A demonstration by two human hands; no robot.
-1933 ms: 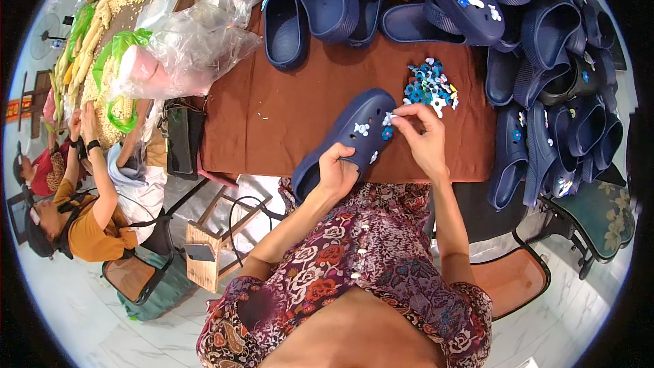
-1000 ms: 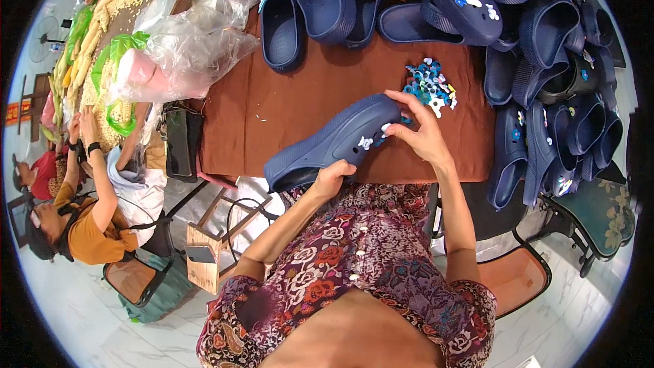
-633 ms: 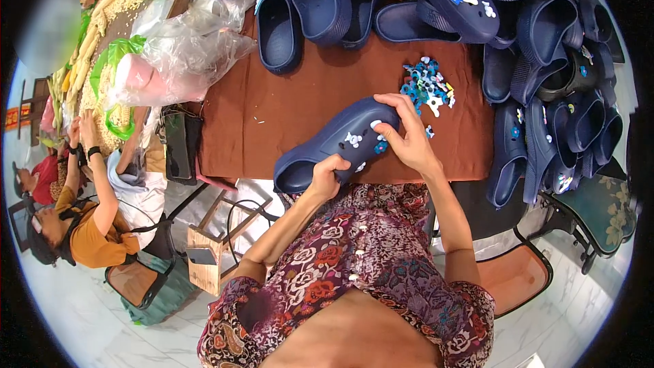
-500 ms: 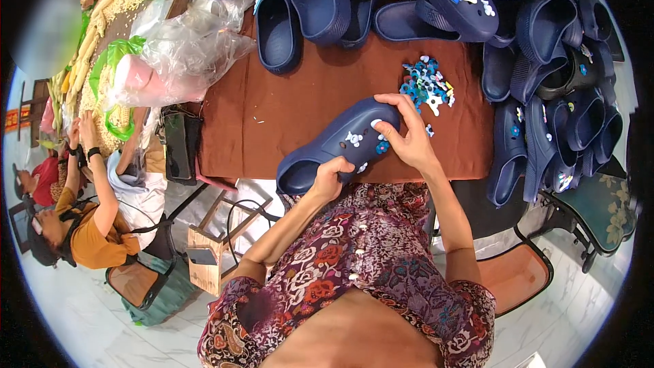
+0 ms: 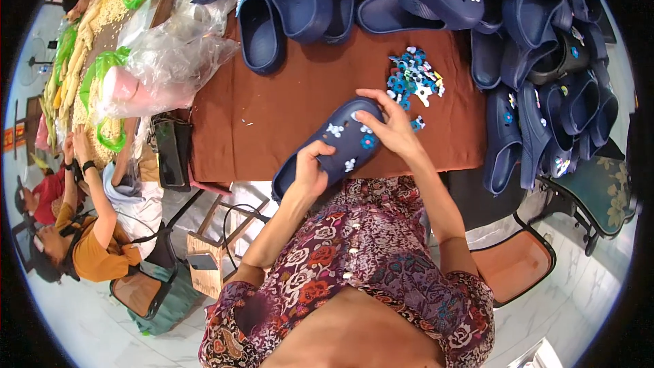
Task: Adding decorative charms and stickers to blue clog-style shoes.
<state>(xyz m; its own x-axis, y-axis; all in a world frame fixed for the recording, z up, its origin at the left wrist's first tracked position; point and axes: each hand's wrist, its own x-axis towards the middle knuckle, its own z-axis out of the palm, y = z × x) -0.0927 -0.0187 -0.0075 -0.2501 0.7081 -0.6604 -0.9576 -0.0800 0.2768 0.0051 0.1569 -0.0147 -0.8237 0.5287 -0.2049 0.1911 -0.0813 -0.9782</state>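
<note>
A navy clog is held over the front edge of the brown cloth, its toe pointing far right. My left hand grips it near the foot opening, with the thumb lying over the top. My right hand wraps the toe end, fingers around the tip and thumb pressed at a small white charm. A blue flower charm and white figure charms sit on the clog's upper. Just beyond my right hand lies a pile of loose blue and white charms.
Navy clogs line the far edge, and more clogs are heaped at the right. Clear plastic bags and a dark phone lie left. Chairs stand near right. Another person in an orange shirt works at the far left.
My left hand has slid further over the clog's top, its thumb now across the upper. The clog has turned slightly; my right hand still grips the toe. The whole view has shifted a little.
</note>
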